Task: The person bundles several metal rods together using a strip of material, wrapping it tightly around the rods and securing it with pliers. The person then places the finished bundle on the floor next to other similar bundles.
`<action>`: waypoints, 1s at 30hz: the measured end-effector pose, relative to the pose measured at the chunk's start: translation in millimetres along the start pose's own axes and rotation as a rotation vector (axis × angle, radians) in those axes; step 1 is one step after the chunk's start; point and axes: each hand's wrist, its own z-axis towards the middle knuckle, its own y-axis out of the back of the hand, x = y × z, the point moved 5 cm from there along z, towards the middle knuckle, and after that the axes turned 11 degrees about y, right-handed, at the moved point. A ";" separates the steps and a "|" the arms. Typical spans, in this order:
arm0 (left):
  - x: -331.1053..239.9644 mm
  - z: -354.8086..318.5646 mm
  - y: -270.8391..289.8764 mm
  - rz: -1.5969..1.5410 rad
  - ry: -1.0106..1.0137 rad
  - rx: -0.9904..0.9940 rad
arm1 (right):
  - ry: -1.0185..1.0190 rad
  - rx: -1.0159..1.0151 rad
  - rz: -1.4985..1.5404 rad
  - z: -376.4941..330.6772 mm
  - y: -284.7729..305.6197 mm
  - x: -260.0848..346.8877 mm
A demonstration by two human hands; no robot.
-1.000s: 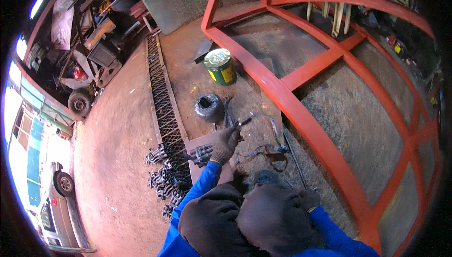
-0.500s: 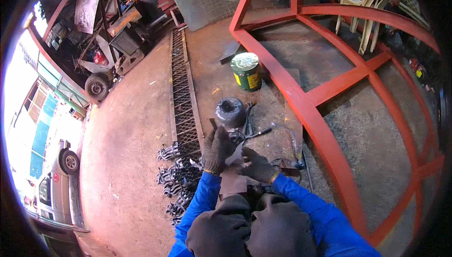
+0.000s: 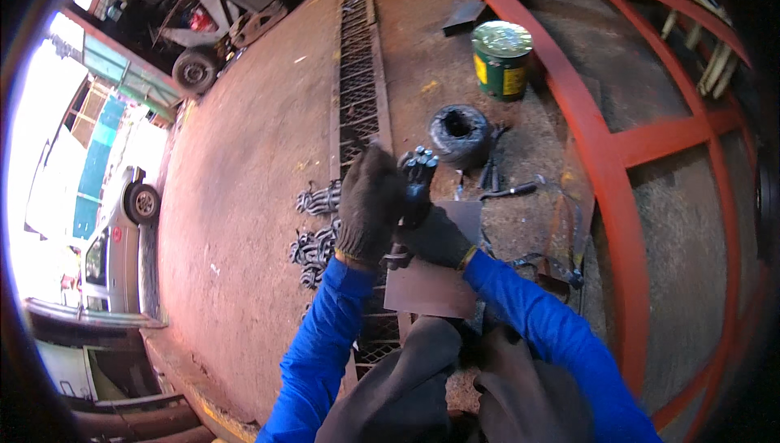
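Floor stained; mesh grate below hands, red frame right.

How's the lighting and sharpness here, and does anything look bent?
In the head view, the far left is blown out white; the green tin's lid catches glare; the left hand looks slightly blurred; the red frame curves toward the black rim.

Red frame at right; silver vehicle far left.

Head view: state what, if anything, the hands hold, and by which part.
The right hand grips a bundle of metal pieces below its shiny ends; whether the left hand, close beside it, grips it too cannot be told.
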 end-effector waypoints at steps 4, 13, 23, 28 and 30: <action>-8.5 4.8 -11.9 -0.497 0.352 0.422 | 0.024 0.191 0.342 -7.7 -0.8 4.4; 19.3 -29.7 -37.7 -0.244 0.080 0.244 | -0.321 0.281 0.580 -70.9 19.6 -0.4; 26.6 -61.4 -40.2 -0.118 -0.088 -0.201 | -0.139 0.416 0.028 -78.3 31.5 28.8; 41.7 -60.6 -45.2 -0.068 -0.086 -0.267 | -0.214 0.071 -0.199 -72.3 53.3 51.3; 63.7 -56.7 -58.1 -0.278 0.035 -0.187 | -0.161 -0.133 -0.265 -73.6 61.4 44.5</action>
